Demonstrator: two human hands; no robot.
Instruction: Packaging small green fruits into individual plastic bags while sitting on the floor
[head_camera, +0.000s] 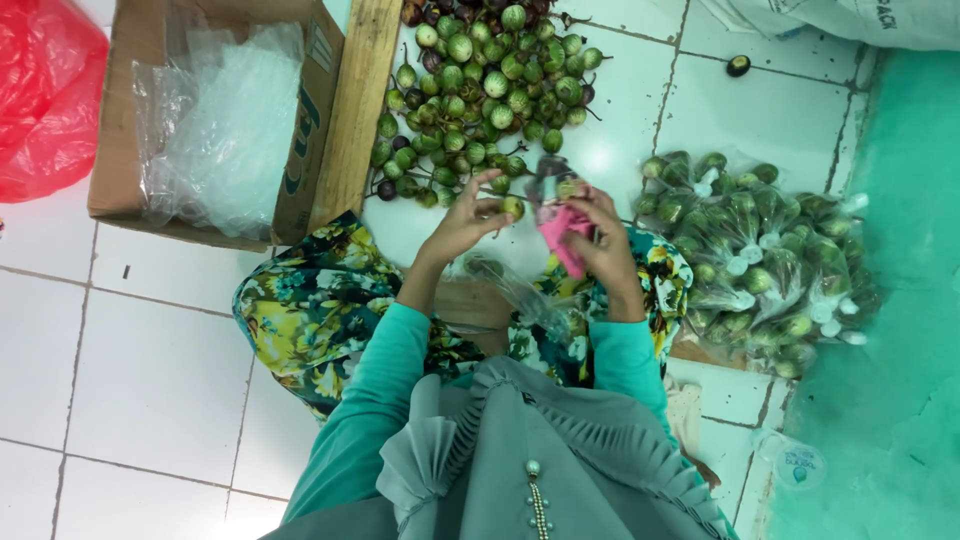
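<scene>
I sit on a white tiled floor in a teal top and flowered trousers. My left hand (465, 222) holds a small round green eggplant (513, 207) at its fingertips. My right hand (600, 240) grips a pink object (563, 232) together with a small clear plastic bag (550, 180) that holds a few eggplants. A loose pile of small green and purple eggplants (480, 90) lies on the floor just beyond my hands. A heap of filled, tied clear bags of eggplants (760, 260) sits to my right.
A cardboard box (305, 150) with clear plastic bags inside stands at the far left, a wooden plank (358, 100) beside it. A red plastic bag (40, 90) lies at the top left. One dark eggplant (738, 66) lies alone. A teal mat (890, 300) borders the right.
</scene>
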